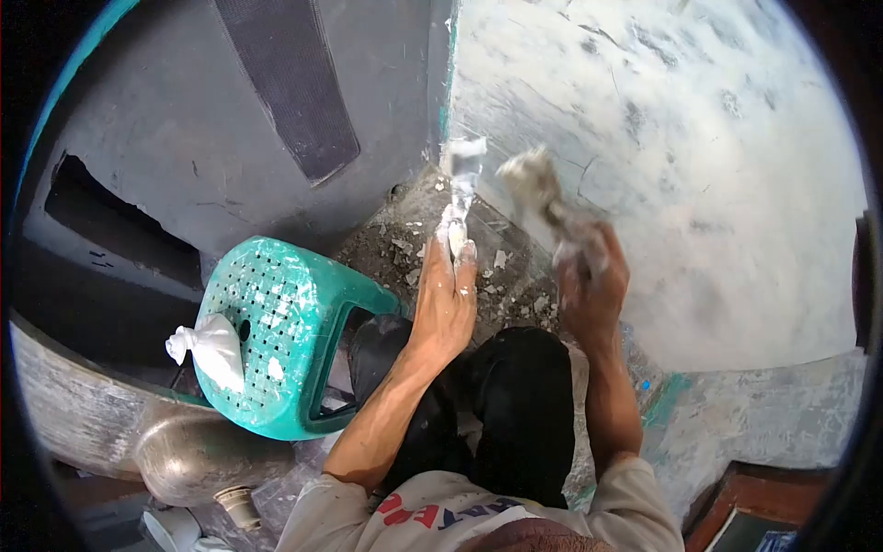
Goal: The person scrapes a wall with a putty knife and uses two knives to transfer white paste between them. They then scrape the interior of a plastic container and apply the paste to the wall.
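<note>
My left hand (446, 299) is closed round the handle of a putty knife (464, 175), whose blade carries white paste and points up toward the wall corner. White smears cover its handle and my fingers. My right hand (593, 281) grips a second putty knife (535, 182), blurred by motion, with pale paste on its end. The two blades are close together but apart. Just beyond my right hand's tool is a wall (736, 184) coated in patchy white, with grey marks showing through.
A green plastic stool (294, 304), spattered white, stands at my left with a knotted white bag (216, 350) on it. Rubble (501, 267) lies in the corner. A rounded metallic vessel (193, 460) sits lower left, and a brown-framed object (763, 506) lower right.
</note>
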The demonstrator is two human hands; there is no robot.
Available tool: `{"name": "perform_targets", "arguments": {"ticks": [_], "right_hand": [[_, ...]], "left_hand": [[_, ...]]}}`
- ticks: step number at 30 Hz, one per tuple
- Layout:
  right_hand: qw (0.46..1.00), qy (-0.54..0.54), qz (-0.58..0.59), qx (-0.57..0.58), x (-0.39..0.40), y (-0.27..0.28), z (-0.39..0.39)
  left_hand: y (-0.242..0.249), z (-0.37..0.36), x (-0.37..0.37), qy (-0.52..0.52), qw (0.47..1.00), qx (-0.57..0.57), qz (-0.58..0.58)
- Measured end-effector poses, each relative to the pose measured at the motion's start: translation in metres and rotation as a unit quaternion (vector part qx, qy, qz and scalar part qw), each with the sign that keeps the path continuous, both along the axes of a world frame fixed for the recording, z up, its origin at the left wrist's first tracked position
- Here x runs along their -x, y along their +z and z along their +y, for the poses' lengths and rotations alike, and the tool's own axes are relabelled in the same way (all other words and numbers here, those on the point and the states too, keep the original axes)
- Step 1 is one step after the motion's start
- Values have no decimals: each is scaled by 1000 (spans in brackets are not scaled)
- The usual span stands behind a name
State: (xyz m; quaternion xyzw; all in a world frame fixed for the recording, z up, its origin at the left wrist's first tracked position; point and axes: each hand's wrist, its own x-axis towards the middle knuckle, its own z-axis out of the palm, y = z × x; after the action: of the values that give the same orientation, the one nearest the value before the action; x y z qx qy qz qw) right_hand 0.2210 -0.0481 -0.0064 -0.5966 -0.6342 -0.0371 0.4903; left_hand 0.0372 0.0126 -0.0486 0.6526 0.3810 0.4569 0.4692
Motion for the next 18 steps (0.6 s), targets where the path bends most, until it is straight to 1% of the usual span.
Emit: {"name": "perform_targets", "arguments": {"ticks": [1, 2, 5, 6, 7, 9, 10, 11, 12, 13, 14, 15, 17, 18], "right_hand": [[999, 47, -5, 5, 3, -1, -12], [998, 51, -40, 20, 9, -4, -17], [999, 25, -35, 11, 15, -19, -9], [996, 15, -71, -43, 7, -14, 2], [996, 13, -73, -41, 1, -9, 8], [997, -61, 37, -13, -2, 5, 23], [974, -13, 222, 46, -3, 9, 17], [974, -6, 222, 43, -3, 8, 7], [977, 7, 205, 63, -3, 4, -3], [979, 17, 188, 83, -1, 3, -10], [993, 47, 90, 59, 1, 2, -14], [993, 42, 95, 61, 5, 0, -21], [996, 26, -34, 83, 31, 18, -31], [997, 19, -44, 65, 34, 7, -29]], "left_hand": [[-1, -1, 1, 6, 999, -14, 52], [-13, 2, -3, 45, 993, -74, 82], [-12, -8, -5, 13, 990, -90, 108], [-10, -10, -6, -4, 989, -92, 116], [-6, -14, -7, -6, 989, -90, 114], [3, -18, -7, -50, 999, -15, 3], [6, -18, -9, -62, 990, 77, -102], [9, -16, -5, -56, 991, 71, -102], [11, -14, -3, -69, 969, 148, -183], [11, -12, -1, -83, 936, 224, -260], [5, -7, -1, -97, 914, 229, -320], [3, -6, -1, -100, 915, 234, -314], [7, -9, -2, -64, 930, 209, -295], [5, -10, -4, -64, 941, 165, -288]]}}
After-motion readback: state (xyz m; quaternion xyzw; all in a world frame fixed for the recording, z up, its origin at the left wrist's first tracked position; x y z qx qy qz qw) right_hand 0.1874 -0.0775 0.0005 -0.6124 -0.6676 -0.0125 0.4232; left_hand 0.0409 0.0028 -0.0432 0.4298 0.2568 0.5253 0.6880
